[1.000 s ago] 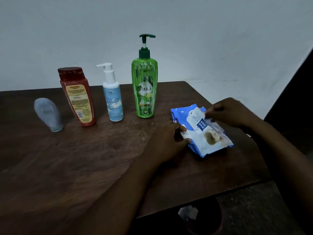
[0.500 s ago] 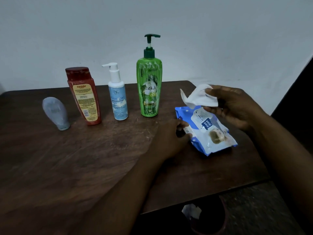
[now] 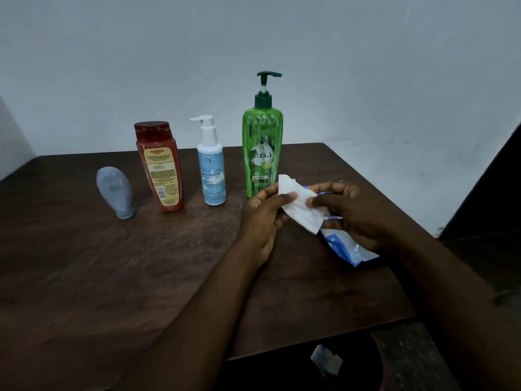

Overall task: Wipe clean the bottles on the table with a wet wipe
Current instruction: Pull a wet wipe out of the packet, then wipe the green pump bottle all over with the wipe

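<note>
Both hands hold a white wet wipe (image 3: 300, 207) above the table. My left hand (image 3: 260, 218) pinches its left end and my right hand (image 3: 348, 210) pinches its right end. Under my right hand lies the blue and white wipes pack (image 3: 345, 248), mostly hidden. Along the back of the dark wooden table (image 3: 112, 277) stand a grey tube on its cap (image 3: 115, 193), a red bottle (image 3: 160, 166), a small white and blue pump bottle (image 3: 212, 170) and a tall green pump bottle (image 3: 262, 152). The wipe is just right of the green bottle's base.
A pale wall rises behind the table. The table's right edge runs close to the wipes pack. Below the front edge sits a dark bin (image 3: 352, 365) with a crumpled white wipe (image 3: 327, 359) inside.
My right hand has brought the pulled-out wipe lower and leftwards. My left hand has left the pack and taken hold of the wipe's other end.
</note>
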Motion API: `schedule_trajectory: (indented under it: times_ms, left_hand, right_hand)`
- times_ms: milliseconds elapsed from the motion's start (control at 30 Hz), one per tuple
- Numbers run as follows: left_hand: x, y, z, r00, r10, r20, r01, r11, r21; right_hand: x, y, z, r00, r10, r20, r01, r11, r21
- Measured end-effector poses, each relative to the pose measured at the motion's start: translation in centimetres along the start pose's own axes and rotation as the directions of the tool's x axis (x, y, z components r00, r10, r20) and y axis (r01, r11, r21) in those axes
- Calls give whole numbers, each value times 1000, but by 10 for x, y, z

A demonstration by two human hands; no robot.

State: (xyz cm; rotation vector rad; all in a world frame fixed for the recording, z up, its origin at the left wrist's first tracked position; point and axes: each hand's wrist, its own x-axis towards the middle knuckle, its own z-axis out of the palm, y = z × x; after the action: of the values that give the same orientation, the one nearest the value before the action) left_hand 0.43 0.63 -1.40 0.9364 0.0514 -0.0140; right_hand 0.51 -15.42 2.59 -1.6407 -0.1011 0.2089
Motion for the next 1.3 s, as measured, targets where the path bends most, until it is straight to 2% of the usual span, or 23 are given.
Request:
schedule_trajectory:
  times_ms: [100,167,233,433,600,800,900,1000,1133,1300]
  left_hand:
    - [-2,5,-6,999,26,-36,-27,999,-29]
    - [-4,9,-11,994,77,-74,-76,997,16]
    - [-7,15,-18,991,113,-73,-107,992,71]
    - [-17,42,-43,990,142,-2,-139,969,206]
    - [-33,62,-70,987,155,-39,-132,927,351]
    - [-50,75,-98,982,114,-148,-67,955,290]
    - [-58,80,-108,989,87,-120,-48,955,291]
    - [-65,81,-112,996,16,-88,10,958,287]
    - [-66,78,-114,995,4,-96,26,951,307]
    - [-65,77,-111,994,84,-66,-55,928,367]
  right_hand:
    - [-2,8,13,997,68,37,-67,997,-29]
    - [-3,13,24,992,88,86,-86,996,-26]
    - [-3,16,35,992,62,111,-59,998,-33]
    - [4,12,64,998,-26,53,24,999,38]
    - [9,15,87,995,-2,99,-11,992,124]
    - [12,18,110,976,62,211,-99,981,167]
    - [13,20,120,941,102,323,-166,970,176]
    - [13,21,128,933,117,340,-210,944,253]
    - [16,22,127,928,92,360,-214,925,313]
    - [12,20,119,930,22,368,-117,964,239]
